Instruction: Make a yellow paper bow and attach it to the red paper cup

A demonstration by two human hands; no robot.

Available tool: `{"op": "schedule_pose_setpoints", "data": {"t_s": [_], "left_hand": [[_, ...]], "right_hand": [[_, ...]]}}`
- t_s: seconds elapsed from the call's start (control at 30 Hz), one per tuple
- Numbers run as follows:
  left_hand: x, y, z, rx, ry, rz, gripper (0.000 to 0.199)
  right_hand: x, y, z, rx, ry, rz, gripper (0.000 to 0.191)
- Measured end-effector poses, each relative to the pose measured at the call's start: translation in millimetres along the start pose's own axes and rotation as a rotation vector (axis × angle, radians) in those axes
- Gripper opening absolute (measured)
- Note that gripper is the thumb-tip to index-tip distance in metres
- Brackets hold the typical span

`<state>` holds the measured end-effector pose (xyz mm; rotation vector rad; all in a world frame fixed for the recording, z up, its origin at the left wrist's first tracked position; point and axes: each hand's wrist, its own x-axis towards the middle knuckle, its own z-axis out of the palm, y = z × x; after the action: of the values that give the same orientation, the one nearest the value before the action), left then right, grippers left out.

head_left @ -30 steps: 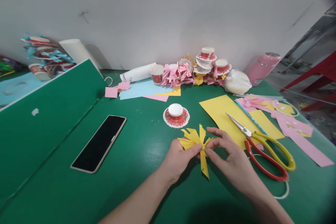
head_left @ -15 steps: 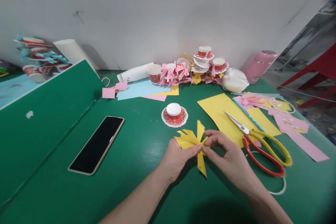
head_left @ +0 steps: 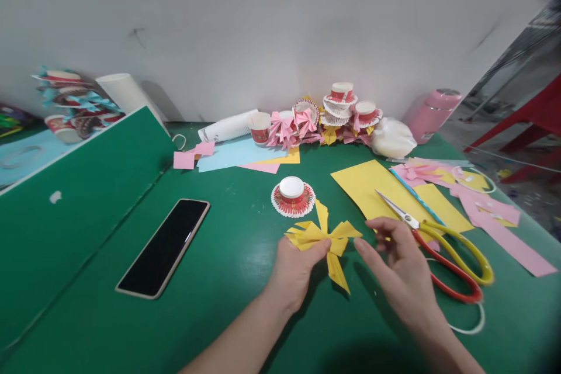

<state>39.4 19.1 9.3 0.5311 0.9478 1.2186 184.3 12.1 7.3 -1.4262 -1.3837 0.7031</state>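
Observation:
A yellow paper bow (head_left: 337, 245), with pleated and pointed ends spreading several ways, is pinched in my left hand (head_left: 295, 269), the thumb pressing on its middle. Just right of the bow, my right hand (head_left: 397, 260) hovers with thumb and fingers apart and nothing between them. Beyond the bow sits a small hat-like piece (head_left: 292, 196), a red and white paper cup with a fringed brim, its white base upward. Large scissors (head_left: 433, 245) with one red and one yellow handle lie beside my right hand, partly over a yellow paper sheet (head_left: 363, 184).
A phone (head_left: 164, 248) lies at left, near a raised green panel (head_left: 87, 198). Cup hats with pink bows (head_left: 291, 125), a stack of paper cups (head_left: 230, 127), a plastic bag (head_left: 393, 137) and a pink bottle (head_left: 433, 115) line the wall. Pink paper strips (head_left: 504, 231) lie at right.
My right hand has let go of the yellow bow and drawn away to the right, its fingers parting. My left hand still holds the bow, whose right end now shows. The view has shifted slightly.

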Motion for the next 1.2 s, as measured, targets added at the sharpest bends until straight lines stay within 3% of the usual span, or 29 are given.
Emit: {"op": "schedule_pose_setpoints", "data": {"t_s": [0.07, 0.17, 0.23, 0.43, 0.7, 0.9, 1.2], "left_hand": [[0, -1, -0.5, -0.01, 0.023, 0.023, 0.021], [0, -1, 0.1, -0.044, 0.03, 0.043, 0.017], [-1, 0, 1.1, -0.073, 0.021, 0.039, 0.015], [-2, 1, 2.6, -0.079, -0.015, -0.003, 0.018], [-3, 0, -0.8, 0.013, -0.065, 0.014, 0.016], [-3, -2, -2.0, 0.055, -0.09, 0.025, 0.014], [-5, 0, 0.4, 0.161, -0.053, 0.078, 0.01]], "right_hand": [[-3, -4, 1, -0.024, -0.02, 0.033, 0.02], [-7, -9, 6, 0.048, -0.253, 0.133, 0.026], [-9, -11, 11, 0.155, -0.316, 0.191, 0.027], [-6, -13, 19, 0.365, -0.243, 0.279, 0.027], [-5, -12, 17, 0.521, -0.267, 0.422, 0.03], [-4, -13, 18, 0.506, -0.275, 0.43, 0.032], [-7, -9, 18, 0.355, -0.248, 0.328, 0.03]]}}
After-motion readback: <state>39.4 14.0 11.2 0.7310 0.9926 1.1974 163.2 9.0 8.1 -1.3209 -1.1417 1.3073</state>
